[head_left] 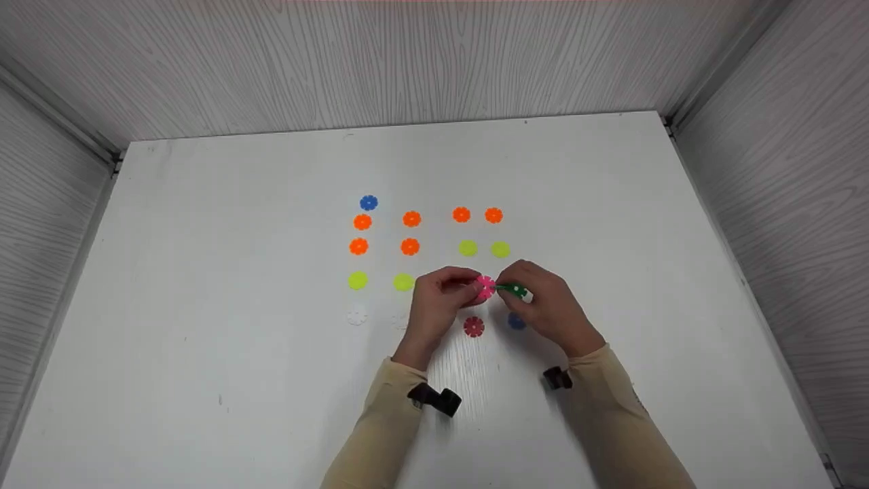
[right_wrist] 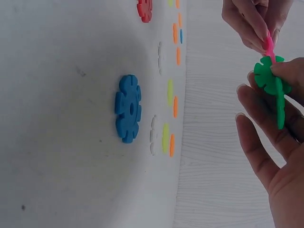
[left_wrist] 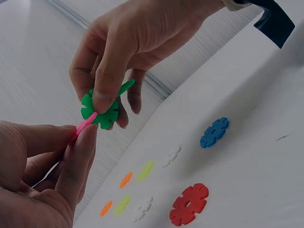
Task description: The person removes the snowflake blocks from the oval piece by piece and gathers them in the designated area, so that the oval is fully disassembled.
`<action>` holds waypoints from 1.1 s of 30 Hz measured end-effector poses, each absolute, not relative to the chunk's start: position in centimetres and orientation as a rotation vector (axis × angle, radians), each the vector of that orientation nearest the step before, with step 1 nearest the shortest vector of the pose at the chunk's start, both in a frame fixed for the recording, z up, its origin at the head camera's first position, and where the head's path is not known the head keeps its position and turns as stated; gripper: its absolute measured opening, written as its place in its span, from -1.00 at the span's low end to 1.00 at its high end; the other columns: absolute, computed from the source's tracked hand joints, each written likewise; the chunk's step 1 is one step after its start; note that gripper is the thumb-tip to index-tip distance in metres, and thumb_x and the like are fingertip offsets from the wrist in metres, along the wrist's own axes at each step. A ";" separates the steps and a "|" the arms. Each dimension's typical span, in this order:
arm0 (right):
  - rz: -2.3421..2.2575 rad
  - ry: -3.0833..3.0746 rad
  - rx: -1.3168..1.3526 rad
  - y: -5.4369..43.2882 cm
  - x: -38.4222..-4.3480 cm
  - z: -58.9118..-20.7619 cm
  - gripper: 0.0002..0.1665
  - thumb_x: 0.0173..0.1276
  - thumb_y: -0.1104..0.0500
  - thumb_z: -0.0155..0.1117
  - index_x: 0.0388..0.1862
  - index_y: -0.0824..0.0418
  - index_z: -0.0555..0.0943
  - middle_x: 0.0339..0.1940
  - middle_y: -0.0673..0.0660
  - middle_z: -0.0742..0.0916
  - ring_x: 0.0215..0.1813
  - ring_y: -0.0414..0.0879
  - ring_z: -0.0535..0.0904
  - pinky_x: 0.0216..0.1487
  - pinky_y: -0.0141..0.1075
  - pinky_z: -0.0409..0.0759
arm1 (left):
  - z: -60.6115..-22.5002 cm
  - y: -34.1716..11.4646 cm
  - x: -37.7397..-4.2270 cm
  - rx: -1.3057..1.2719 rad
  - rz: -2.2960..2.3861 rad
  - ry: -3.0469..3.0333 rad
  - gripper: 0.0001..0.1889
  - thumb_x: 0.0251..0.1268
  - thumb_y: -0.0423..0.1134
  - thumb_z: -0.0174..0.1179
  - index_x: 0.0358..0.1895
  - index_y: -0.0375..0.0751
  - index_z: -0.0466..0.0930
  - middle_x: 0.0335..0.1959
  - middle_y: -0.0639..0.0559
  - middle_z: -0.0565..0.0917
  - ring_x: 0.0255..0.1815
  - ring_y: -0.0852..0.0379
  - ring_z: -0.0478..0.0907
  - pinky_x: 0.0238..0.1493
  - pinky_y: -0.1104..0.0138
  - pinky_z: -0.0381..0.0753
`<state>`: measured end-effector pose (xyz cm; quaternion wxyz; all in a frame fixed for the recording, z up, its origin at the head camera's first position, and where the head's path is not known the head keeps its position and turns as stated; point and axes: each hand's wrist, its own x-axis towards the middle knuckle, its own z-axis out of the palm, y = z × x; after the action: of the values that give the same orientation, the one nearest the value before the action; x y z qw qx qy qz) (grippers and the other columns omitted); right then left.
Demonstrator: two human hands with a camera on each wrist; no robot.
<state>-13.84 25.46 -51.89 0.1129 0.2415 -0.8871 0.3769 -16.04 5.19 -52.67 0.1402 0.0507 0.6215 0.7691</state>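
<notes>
My left hand pinches a pink notched plastic disc between thumb and fingers. Opposite it, my right hand holds a green notched disc by thumb and fingertips. A second green disc, seen edge-on in the right wrist view, stands crosswise in the first. The pink disc's edge meets the green one's rim, and in the wrist views it overlaps a slot there. Below the hands lie a red disc and a blue disc, both flat on the white table.
Beyond the hands, rows of flat discs lie on the table: several orange, several yellow-green, two whitish see-through ones and a blue one. Wood-grain panels stand along the back and sides.
</notes>
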 end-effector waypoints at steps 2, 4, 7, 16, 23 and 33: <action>1.046 -2.598 0.720 25.4 -13.9 -52.0 -0.81 0.27 0.35 0.39 -0.20 0.10 0.66 -0.21 -0.08 0.65 -0.15 -0.24 0.55 -0.08 -0.27 0.62 | -52.8 5.3 -15.9 0.135 2.219 1.789 -0.74 0.24 -0.43 0.33 -0.03 -0.48 0.64 -0.21 -0.21 0.67 -0.24 -0.07 0.70 -0.09 0.21 0.69; 1.010 -2.592 0.738 25.5 -13.9 -52.2 -0.81 0.25 0.35 0.41 -0.23 0.11 0.66 -0.23 -0.08 0.65 -0.17 -0.23 0.55 -0.10 -0.28 0.62 | -52.9 5.3 -15.8 0.120 2.207 1.791 -0.73 0.24 -0.43 0.33 -0.02 -0.48 0.64 -0.21 -0.20 0.67 -0.24 -0.06 0.71 -0.10 0.22 0.69; 0.988 -2.577 0.770 25.7 -14.0 -52.3 -0.83 0.25 0.34 0.42 -0.24 0.11 0.68 -0.23 -0.08 0.65 -0.17 -0.24 0.55 -0.12 -0.30 0.61 | -52.8 5.4 -15.8 0.113 2.186 1.804 -0.75 0.25 -0.44 0.32 -0.03 -0.47 0.65 -0.22 -0.20 0.67 -0.24 -0.05 0.71 -0.12 0.23 0.69; 1.031 -2.505 0.827 25.7 -14.3 -52.4 -0.74 0.17 0.44 0.44 -0.21 0.16 0.70 -0.23 -0.03 0.66 -0.19 -0.17 0.57 -0.16 -0.31 0.61 | -52.7 6.0 -15.8 0.044 2.243 1.878 -0.85 0.24 -0.45 0.32 -0.14 -0.39 0.71 -0.28 -0.16 0.70 -0.31 -0.04 0.71 -0.17 0.23 0.71; 1.129 -2.483 0.808 25.6 -14.2 -52.5 -0.83 0.27 0.38 0.38 -0.21 0.16 0.71 -0.24 -0.06 0.66 -0.21 -0.21 0.57 -0.20 -0.27 0.63 | -52.7 6.5 -15.4 -0.012 2.357 1.826 -0.89 0.20 -0.47 0.34 -0.21 -0.41 0.73 -0.31 -0.18 0.71 -0.32 -0.07 0.72 -0.21 0.20 0.72; 1.239 -2.469 0.814 25.9 -14.0 -52.2 -0.82 0.28 0.38 0.38 -0.22 0.14 0.73 -0.24 -0.10 0.67 -0.22 -0.20 0.58 -0.24 -0.24 0.63 | -52.6 5.9 -15.8 0.069 2.359 1.781 -0.83 0.20 -0.46 0.35 -0.18 -0.52 0.70 -0.32 -0.21 0.71 -0.34 -0.07 0.73 -0.21 0.19 0.72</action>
<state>-13.99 25.91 -52.17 0.1305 0.2801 -0.8500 0.4266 -15.79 5.86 -52.61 0.0922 0.0231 0.5999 0.7944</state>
